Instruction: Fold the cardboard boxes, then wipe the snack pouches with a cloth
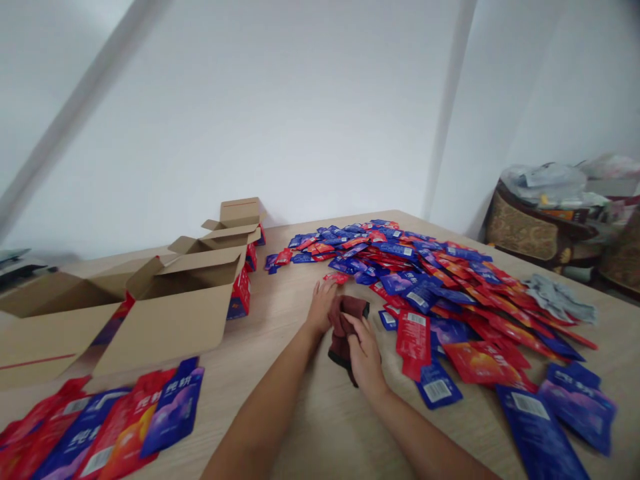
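The brown cloth piece (341, 337) should be light, soft and limp, with enough grip in its weave that it is unlikely to slip; nothing about it suggests fragility. It would probably sag or fold over itself if held at one end only, so a pinch on a doubled fold near the middle, or one at each dark-edged end, looks the surest hold.

It is a plain reddish brown with black trim along its ends, bunched and creased, its upper end flopped over to the right. Its full shape cannot be told.

It is on the near half of the bench (280, 353), well apart from the far edge, between the open cartons (165, 327) toward the left and the heap of red and blue pouches (415, 280) that stretches toward the right edge. The right hand (366, 350) has thumb and fingers closed on a fold of it. The left hand (323, 308) is against its left side, fingers pointing to the far edge, near a red pouch (336, 277); whether it grips the cloth cannot be told.
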The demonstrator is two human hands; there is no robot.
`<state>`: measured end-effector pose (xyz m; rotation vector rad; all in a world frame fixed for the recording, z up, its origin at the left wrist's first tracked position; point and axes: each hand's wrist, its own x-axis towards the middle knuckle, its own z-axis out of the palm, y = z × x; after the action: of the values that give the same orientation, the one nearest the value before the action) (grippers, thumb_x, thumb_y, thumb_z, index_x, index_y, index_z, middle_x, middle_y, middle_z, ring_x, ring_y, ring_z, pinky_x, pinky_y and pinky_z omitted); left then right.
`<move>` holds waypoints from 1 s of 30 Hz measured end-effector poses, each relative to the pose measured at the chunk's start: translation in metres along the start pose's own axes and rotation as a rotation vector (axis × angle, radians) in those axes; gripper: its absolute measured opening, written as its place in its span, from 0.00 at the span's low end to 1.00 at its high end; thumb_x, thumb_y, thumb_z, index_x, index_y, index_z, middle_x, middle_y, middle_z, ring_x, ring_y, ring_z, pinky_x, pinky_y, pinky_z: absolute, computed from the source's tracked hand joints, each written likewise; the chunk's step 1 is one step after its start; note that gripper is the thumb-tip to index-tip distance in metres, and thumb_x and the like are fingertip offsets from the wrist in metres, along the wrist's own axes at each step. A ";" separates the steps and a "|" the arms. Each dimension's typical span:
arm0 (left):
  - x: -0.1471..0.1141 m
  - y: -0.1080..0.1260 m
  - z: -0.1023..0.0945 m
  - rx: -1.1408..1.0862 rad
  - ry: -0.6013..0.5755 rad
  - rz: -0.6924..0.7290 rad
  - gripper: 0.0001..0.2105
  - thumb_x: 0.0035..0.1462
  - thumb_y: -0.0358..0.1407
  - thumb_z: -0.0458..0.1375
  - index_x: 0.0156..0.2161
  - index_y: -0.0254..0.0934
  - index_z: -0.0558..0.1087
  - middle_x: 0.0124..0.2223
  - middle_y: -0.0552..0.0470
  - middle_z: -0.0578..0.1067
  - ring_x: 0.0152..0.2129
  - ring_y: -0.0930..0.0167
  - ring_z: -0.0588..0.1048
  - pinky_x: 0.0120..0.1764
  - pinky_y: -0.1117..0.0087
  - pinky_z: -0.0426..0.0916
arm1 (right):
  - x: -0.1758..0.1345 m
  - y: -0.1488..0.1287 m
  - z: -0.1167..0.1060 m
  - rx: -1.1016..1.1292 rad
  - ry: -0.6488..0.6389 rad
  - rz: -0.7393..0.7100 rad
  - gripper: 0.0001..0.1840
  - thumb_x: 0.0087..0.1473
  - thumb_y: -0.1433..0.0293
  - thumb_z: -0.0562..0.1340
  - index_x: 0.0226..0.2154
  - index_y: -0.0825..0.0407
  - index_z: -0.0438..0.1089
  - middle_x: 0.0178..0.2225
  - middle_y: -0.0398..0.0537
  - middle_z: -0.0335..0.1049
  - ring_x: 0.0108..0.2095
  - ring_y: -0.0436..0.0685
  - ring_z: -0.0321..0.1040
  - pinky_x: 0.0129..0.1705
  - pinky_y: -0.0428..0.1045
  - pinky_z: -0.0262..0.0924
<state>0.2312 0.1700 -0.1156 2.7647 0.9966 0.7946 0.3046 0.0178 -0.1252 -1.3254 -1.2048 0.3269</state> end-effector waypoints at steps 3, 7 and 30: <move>-0.043 0.015 -0.027 -0.270 0.246 -0.013 0.14 0.57 0.34 0.49 0.48 0.38 0.68 0.51 0.44 0.69 0.50 0.66 0.65 0.55 0.59 0.54 | 0.001 0.000 -0.003 0.060 0.049 0.003 0.22 0.51 0.73 0.48 0.47 0.49 0.66 0.50 0.49 0.62 0.53 0.57 0.56 0.56 0.55 0.49; -0.089 0.024 -0.052 -0.650 0.540 -0.346 0.08 0.57 0.36 0.51 0.38 0.36 0.70 0.40 0.46 0.71 0.39 0.69 0.70 0.43 0.67 0.65 | -0.002 -0.006 -0.009 0.077 0.116 -0.024 0.21 0.52 0.72 0.48 0.47 0.50 0.65 0.50 0.49 0.62 0.52 0.58 0.56 0.55 0.56 0.49; -0.117 0.020 -0.056 -1.417 0.202 -0.925 0.03 0.34 0.24 0.58 0.21 0.30 0.72 0.17 0.51 0.73 0.14 0.74 0.68 0.22 0.73 0.63 | -0.037 -0.062 0.002 -0.478 -0.840 -0.405 0.25 0.45 0.78 0.53 0.43 0.42 0.72 0.39 0.45 0.71 0.45 0.55 0.59 0.46 0.52 0.50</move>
<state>0.1386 0.0775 -0.1138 0.9211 0.9602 0.9832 0.2610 -0.0280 -0.0910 -1.3290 -2.3315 0.3194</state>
